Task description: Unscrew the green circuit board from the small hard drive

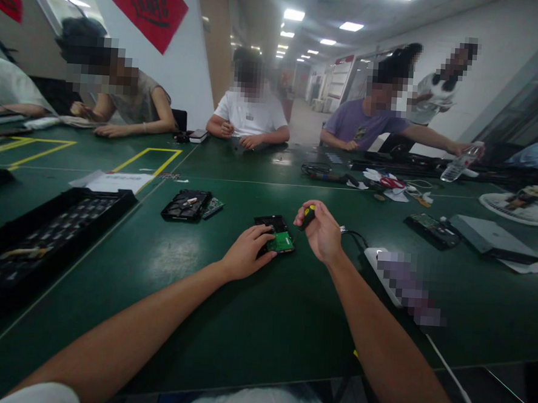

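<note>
My left hand [247,252] rests on a black hard drive [274,221] lying on the table, its thumb along the near edge and its fingers over the left side. A green circuit board [282,242] shows on the drive to the right of those fingers. My right hand [324,232] is raised just right of the drive, closed around a screwdriver [310,215] with a black and yellow handle. Whether the screwdriver's tip touches the drive cannot be made out.
Left of the drive lie a black case [185,205] and a small circuit board [212,208]. A long black tray [113,207] is at far left. Right are a white power strip [379,263], a black device [434,230] and a grey box [495,236]. Several people sit opposite.
</note>
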Demonstrator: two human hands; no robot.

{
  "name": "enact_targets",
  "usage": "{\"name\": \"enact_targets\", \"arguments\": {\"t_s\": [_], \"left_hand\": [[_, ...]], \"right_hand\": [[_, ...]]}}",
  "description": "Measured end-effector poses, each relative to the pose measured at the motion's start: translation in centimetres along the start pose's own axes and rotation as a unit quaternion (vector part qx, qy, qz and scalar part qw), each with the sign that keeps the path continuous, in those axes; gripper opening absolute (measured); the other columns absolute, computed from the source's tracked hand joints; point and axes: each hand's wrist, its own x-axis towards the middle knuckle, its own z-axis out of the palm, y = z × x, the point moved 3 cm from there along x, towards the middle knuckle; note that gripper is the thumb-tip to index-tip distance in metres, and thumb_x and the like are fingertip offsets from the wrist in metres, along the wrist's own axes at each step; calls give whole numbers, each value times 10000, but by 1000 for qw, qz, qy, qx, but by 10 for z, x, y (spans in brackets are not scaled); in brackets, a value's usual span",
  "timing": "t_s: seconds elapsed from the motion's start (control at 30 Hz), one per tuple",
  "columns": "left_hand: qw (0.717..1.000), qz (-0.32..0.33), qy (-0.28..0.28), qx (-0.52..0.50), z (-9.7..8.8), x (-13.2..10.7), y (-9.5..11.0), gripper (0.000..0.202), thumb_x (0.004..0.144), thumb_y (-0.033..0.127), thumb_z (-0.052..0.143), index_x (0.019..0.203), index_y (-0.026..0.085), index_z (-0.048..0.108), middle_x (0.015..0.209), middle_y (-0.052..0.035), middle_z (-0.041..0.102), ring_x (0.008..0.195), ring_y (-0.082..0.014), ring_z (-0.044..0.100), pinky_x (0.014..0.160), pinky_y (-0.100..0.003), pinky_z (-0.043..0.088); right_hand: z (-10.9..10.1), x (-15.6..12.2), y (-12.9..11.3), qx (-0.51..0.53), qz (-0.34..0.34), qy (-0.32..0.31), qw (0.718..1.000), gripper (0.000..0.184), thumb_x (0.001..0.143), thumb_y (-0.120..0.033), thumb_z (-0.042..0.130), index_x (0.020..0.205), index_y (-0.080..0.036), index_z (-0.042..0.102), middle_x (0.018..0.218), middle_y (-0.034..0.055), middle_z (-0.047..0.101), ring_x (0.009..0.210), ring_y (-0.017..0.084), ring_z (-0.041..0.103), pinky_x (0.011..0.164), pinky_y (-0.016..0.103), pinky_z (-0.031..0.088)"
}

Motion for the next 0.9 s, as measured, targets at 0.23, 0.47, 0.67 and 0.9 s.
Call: {"name": "enact_targets", "arguments": {"t_s": [0.23,0.47,0.67,0.9], "left_hand": [[1000,2,-3,1,0,-1,-1,439,975,447,654,1352,224,608,1473,-148,574,1415,-343,503,1168,-595,446],[1000,2,0,-7,-1,0,0,424,972,444,659,1342,240,619,1468,-140,579,1400,-344,516,1162,-604,448],[1000,2,1,-2,0,0,-1,436,973,444,658,1347,227,611,1471,-149,573,1404,-342,513,1161,-597,452],[1000,3,1,-6,-1,0,1,422,966,431,672,1336,237,618,1463,-144,583,1399,-345,515,1158,-607,452]], "right_hand": [[5,-2,-1,7,11,20,1000,250,944,-498,579,915,-278,464,704,-48,509,598,157,499,615,312,474],[3,-3,-4,0,28,-9,1000,233,890,-443,663,817,-237,583,834,-1,621,727,159,597,689,308,506],[2,-1,0,12,44,1,999,292,934,-499,596,832,-231,650,767,2,589,702,169,591,715,332,518],[-2,1,0,-4,16,19,1000,299,924,-495,489,821,-242,608,724,1,520,643,174,529,654,339,494]]}}
